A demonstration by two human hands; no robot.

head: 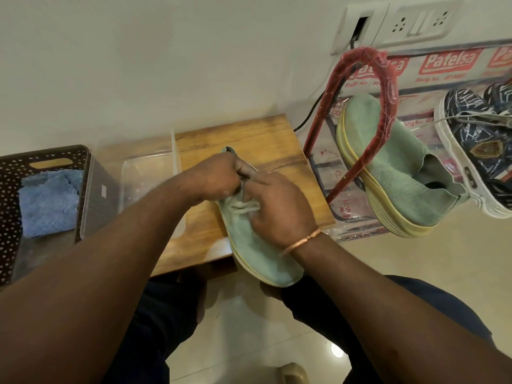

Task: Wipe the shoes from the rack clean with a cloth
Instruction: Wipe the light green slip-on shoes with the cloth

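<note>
shoe [257, 253] on board [249, 139], toe near | left hand [219, 173] curled, gripping far collar | right hand [277, 206] fingers bent, holding pale cloth [241, 207] against upper

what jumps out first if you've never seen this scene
Both hands meet at centre on a pale green shoe on the wooden board: the left hand grips it near the heel, the right hand lies over its middle. At right, its twin sits tilted on a red rack beside a dark patterned sneaker; a blue cloth lies in the brown basket at far left.
</note>
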